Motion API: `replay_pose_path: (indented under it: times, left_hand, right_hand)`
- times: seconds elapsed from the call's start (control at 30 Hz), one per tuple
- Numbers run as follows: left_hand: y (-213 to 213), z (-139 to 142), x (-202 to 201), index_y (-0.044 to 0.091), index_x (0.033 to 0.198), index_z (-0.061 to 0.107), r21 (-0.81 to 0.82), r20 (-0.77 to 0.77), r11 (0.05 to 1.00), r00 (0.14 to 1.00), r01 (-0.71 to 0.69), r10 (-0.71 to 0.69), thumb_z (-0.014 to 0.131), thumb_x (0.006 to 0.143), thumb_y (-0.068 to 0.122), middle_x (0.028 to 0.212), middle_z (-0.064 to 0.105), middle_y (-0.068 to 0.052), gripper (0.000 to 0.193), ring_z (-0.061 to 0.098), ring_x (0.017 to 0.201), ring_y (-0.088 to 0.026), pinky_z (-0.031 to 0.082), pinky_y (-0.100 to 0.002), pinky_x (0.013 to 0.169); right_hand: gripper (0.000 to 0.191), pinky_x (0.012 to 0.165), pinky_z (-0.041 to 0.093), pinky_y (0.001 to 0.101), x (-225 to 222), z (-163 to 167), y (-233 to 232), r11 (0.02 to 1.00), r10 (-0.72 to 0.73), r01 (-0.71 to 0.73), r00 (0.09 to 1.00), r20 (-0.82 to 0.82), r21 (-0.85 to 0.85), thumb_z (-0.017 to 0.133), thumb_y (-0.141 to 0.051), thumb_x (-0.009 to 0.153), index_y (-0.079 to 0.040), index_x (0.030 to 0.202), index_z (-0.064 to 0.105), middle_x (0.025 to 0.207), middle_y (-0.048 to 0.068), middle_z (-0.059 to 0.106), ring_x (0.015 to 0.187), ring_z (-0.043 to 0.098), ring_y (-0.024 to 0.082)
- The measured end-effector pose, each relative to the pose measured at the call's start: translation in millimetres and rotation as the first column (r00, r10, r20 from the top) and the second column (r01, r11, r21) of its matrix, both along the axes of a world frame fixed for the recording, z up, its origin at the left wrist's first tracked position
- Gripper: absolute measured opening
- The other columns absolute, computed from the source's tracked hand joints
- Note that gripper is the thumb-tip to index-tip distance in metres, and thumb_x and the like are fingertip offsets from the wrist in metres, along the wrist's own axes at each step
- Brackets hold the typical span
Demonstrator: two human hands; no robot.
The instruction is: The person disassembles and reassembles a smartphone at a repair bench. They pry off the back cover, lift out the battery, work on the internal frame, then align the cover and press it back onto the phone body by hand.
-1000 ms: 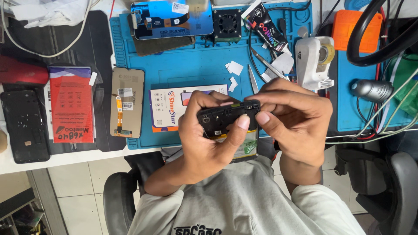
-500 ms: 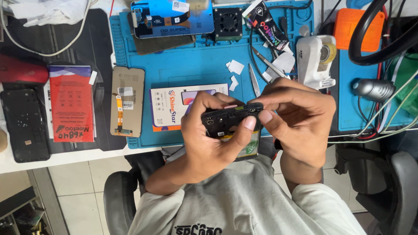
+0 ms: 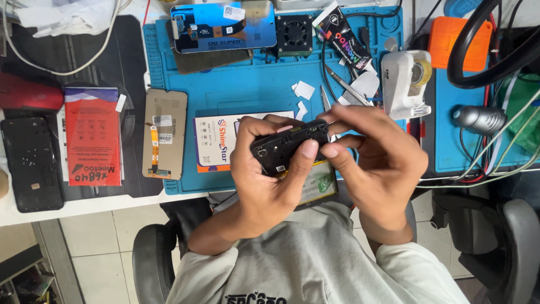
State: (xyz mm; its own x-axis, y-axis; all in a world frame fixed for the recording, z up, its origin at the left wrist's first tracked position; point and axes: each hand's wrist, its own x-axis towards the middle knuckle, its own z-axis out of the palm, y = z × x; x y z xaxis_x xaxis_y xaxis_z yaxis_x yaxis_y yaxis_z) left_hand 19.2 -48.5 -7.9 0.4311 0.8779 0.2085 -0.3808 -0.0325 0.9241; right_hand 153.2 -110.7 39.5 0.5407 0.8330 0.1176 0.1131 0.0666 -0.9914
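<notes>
Held up over the near edge of the blue work mat (image 3: 242,90), a black phone frame (image 3: 289,145), gripped from both sides. Left hand (image 3: 270,180) wrapped around its near and left part, thumb pressed flat across the front face, fingers curled behind. Right hand (image 3: 379,163) pinching the frame's right end between thumb and fingertips, other fingers arched over the top. Both hands clenched on the same frame, tilted slightly with its right end higher.

Beneath the frame, partly hidden by the hands, a white packet with a printed card (image 3: 216,141) lying on the mat. Left of that packet, a display panel with an orange flex cable (image 3: 164,134), face down, straddling the mat's left edge. Further left off the mat, a red packet (image 3: 93,138) and beyond it a black phone shell (image 3: 31,163) on the table (image 3: 84,205). At the mat's far edge, a blue-backed screen (image 3: 225,25) beside a small black fan (image 3: 294,32). Right of the frame, a white tape dispenser (image 3: 405,81), with tweezers (image 3: 344,85) and white paper scraps (image 3: 304,90) just beside it. Beyond the dispenser, an orange pad (image 3: 444,42).
</notes>
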Motion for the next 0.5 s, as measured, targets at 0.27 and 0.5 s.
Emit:
replay_pose_path:
  times: [0.27, 0.5]
  left_hand:
    - [3, 3, 4, 0.000, 0.132, 0.042, 0.005, 0.010, 0.993, 0.993, -0.118, 0.117, 0.064, 0.112, 0.001, 0.122, 0.067, -0.021, 0.030, 0.067, 0.106, -0.017, 0.056, -0.026, 0.099]
    - [11, 8, -9, -0.001, 0.146, 0.039, -0.236, 0.216, 0.960, 0.971, 0.151, -0.100, 0.047, 0.119, 0.031, 0.126, 0.068, -0.030, 0.042, 0.072, 0.114, -0.028, 0.058, -0.037, 0.103]
  right_hand:
    - [0.048, 0.084, 0.059, 0.0364, -12, 13, -2, 0.998, 0.069, -0.060, 0.723, 0.688, -0.037, 0.091, -0.007, 0.072, 0.008, 0.113, 0.069, 0.113, 0.023, 0.068, 0.103, 0.071, 0.030]
    - [0.034, 0.076, 0.060, 0.0267, -14, 19, -3, 0.997, 0.072, -0.056, 0.676, 0.733, -0.047, 0.088, 0.002, 0.087, 0.002, 0.118, 0.074, 0.115, 0.016, 0.071, 0.097, 0.076, 0.024]
